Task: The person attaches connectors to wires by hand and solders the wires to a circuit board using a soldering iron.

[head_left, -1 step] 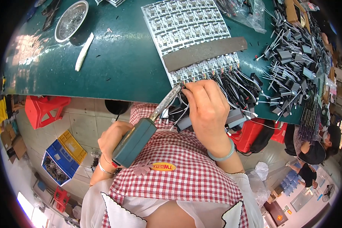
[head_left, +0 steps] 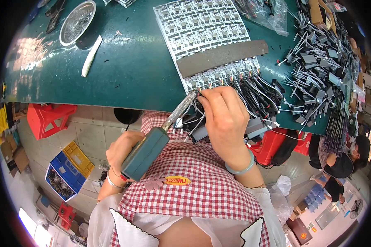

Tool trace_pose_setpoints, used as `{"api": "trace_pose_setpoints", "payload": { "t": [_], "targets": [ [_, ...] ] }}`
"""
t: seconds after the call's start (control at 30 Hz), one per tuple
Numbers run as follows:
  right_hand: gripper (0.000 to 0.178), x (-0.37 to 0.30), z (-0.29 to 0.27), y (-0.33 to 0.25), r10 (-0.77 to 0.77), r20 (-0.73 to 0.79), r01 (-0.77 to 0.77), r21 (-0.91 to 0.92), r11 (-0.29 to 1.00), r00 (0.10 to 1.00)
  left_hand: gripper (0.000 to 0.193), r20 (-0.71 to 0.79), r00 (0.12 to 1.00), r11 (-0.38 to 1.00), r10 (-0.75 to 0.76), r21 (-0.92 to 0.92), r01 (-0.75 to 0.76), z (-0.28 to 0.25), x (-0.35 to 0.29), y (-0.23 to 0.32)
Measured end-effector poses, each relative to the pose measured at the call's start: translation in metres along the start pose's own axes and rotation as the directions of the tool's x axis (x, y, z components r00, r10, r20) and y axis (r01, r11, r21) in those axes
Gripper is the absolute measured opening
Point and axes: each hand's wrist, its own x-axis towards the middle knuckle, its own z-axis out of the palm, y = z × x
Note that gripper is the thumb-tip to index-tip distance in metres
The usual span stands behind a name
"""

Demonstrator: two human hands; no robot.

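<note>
At the bench's (head_left: 140, 61) near edge sits the tip of the iron (head_left: 156, 139), left fingers (head_left: 130, 140) wrapped round its body, right fingers (head_left: 215, 97) pinched narrow by the tip, catch hidden. Likely trouble: a slip burning the right fingers, or tugged leads (head_left: 251, 96) skewing the boards (head_left: 198, 37). Iron's long axis slants near-left to far-right, tip toward the boards' near left corner.

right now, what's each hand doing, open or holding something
Left hand: closed around the green-handled soldering iron.
Right hand: pinched closed by the circuit boards; anything gripped can't be made out.
</note>
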Motion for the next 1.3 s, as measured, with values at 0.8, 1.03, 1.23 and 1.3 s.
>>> {"api": "trace_pose_setpoints", "payload": {
  "t": [0.8,1.03,1.23,1.3],
  "targets": [
    [0.018,0.005,-0.004,0.001,0.103,0.089,-0.113,0.118,0.987,0.991,0.026,-0.042,0.995,0.995,-0.090,-0.047,0.088,-0.003,-0.010,0.006],
    [0.012,0.015,-0.011,0.008,0.158,0.181,-0.201,0.255,0.946,0.971,0.024,-0.049,0.992,0.993,-0.114,-0.036,0.112,-0.004,-0.012,0.005],
    [0.014,0.009,-0.005,0.005,0.169,0.139,-0.203,0.281,0.938,0.976,0.025,-0.039,0.995,0.996,-0.088,-0.026,0.087,-0.003,-0.012,0.004],
    [0.017,0.006,-0.002,0.005,0.099,0.083,-0.114,0.199,0.973,0.992,0.026,-0.036,0.994,0.995,-0.099,-0.031,0.097,-0.002,-0.013,0.004]
  ]
}}
